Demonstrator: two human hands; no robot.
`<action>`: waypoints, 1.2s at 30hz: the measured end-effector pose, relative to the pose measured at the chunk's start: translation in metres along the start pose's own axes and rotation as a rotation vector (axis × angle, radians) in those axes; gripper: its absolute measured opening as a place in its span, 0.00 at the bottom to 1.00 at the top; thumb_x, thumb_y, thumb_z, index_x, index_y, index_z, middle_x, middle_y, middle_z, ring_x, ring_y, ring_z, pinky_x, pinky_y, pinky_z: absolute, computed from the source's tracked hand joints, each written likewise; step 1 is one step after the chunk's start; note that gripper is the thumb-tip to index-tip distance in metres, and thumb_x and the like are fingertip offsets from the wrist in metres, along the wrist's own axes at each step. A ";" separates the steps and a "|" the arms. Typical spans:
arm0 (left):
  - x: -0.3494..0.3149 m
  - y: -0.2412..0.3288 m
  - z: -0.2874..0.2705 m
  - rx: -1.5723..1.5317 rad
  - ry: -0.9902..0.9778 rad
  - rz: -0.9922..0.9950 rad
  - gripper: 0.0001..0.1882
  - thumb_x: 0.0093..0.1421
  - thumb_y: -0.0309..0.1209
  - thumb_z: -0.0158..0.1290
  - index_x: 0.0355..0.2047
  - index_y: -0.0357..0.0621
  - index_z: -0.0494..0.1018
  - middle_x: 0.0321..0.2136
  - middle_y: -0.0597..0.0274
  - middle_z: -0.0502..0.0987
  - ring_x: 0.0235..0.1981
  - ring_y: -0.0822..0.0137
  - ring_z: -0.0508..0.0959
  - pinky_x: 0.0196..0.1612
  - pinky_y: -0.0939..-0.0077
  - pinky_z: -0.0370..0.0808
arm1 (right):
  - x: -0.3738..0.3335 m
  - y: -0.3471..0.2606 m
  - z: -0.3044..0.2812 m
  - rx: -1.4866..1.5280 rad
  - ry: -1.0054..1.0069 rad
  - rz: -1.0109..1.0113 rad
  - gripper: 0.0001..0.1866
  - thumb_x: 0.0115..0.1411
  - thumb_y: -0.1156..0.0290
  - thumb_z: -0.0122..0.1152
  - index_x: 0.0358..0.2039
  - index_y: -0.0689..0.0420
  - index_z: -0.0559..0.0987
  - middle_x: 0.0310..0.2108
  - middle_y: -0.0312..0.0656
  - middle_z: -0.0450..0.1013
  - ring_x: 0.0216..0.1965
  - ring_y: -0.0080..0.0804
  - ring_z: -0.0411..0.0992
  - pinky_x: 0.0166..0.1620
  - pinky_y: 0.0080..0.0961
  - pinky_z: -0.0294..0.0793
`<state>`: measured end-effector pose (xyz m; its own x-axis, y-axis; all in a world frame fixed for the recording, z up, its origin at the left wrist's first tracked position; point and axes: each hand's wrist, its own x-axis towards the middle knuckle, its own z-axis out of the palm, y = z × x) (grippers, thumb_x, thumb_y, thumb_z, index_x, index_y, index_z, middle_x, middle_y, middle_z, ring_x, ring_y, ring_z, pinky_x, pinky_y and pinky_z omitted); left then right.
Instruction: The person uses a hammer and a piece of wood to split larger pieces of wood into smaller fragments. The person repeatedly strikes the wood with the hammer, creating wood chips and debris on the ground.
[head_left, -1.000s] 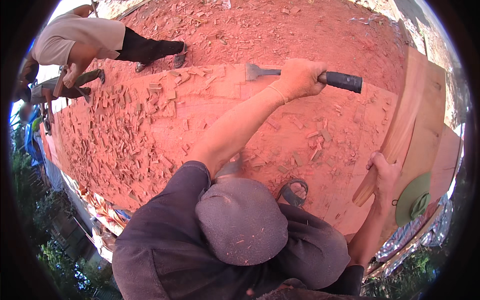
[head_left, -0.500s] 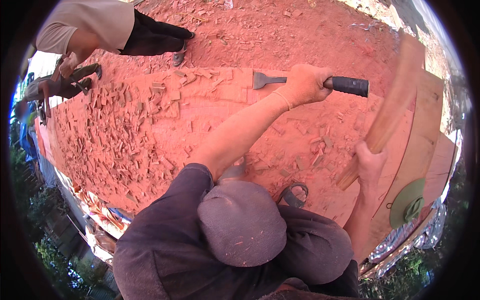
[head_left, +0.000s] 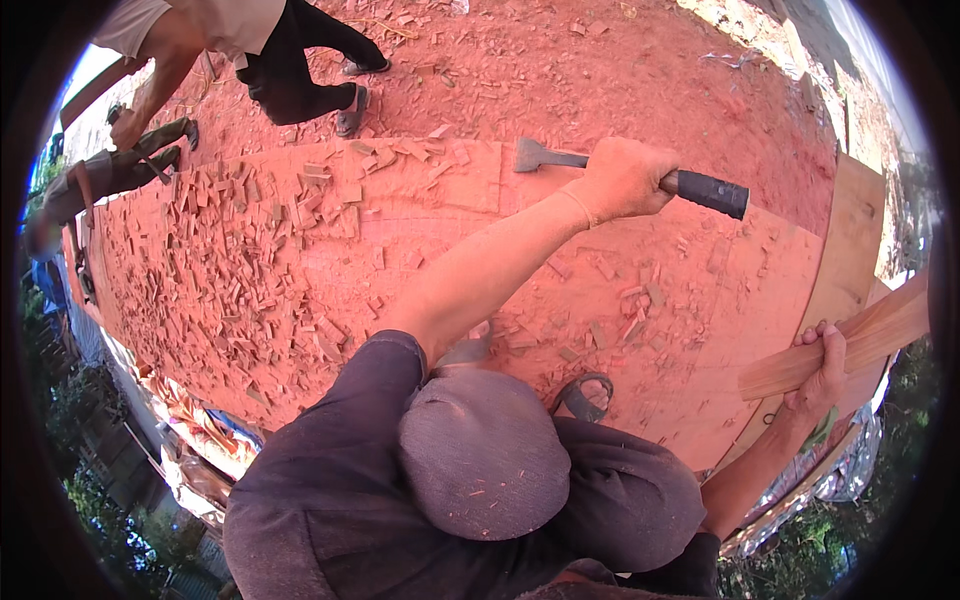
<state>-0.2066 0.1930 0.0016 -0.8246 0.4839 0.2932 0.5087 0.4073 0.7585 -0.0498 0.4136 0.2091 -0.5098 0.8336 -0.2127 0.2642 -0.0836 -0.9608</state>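
Note:
My left hand (head_left: 628, 178) is wrapped round a chisel (head_left: 712, 192) with a wide flat metal blade pointing left. Black wrapping covers its right end. The chisel lies across the far edge of a big reddish wooden slab (head_left: 450, 225); I cannot tell whether its blade touches the wood. Out to the right, my right hand (head_left: 822, 368) grips a thick wooden club (head_left: 885, 325) near its lower-left end. The club is held well apart from the chisel, and its other end reaches the picture's right rim.
Wood chips (head_left: 240, 280) lie thickly over the slab's left part. My sandalled foot (head_left: 586, 397) rests on it. At the far left a co-worker (head_left: 300, 70) in dark trousers bends over, with another person (head_left: 95, 180) beyond. A light board (head_left: 853, 235) stands at the right.
My right hand has swung the club outward to the right and lowered it from steep to nearly level. The chisel's handle end has tilted slightly downward. The near co-worker has shifted legs and arms.

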 end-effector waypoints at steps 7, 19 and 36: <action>-0.009 -0.003 0.000 0.085 -0.042 -0.051 0.08 0.51 0.37 0.61 0.24 0.51 0.74 0.18 0.57 0.76 0.24 0.48 0.80 0.25 0.52 0.73 | -0.018 0.071 -0.003 -0.695 -0.555 -0.032 0.14 0.51 0.75 0.64 0.39 0.63 0.75 0.27 0.35 0.73 0.25 0.22 0.70 0.28 0.22 0.71; -0.039 0.016 -0.013 -0.120 0.057 -0.066 0.06 0.51 0.32 0.63 0.26 0.50 0.76 0.21 0.57 0.77 0.25 0.51 0.80 0.27 0.58 0.73 | -0.014 -0.021 -0.025 0.128 -0.193 -0.086 0.12 0.62 0.75 0.60 0.44 0.66 0.72 0.32 0.42 0.70 0.36 0.28 0.71 0.40 0.27 0.74; -0.030 0.007 -0.013 0.001 0.029 -0.151 0.07 0.54 0.38 0.60 0.26 0.51 0.75 0.21 0.54 0.78 0.26 0.45 0.80 0.28 0.51 0.74 | -0.024 0.003 0.020 0.246 -0.191 -0.071 0.09 0.59 0.74 0.63 0.38 0.64 0.75 0.30 0.41 0.73 0.29 0.27 0.72 0.33 0.26 0.74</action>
<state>-0.1813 0.1712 0.0058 -0.8986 0.3944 0.1923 0.3784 0.4745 0.7947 -0.0529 0.3830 0.2077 -0.6706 0.7263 -0.1510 0.0287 -0.1780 -0.9836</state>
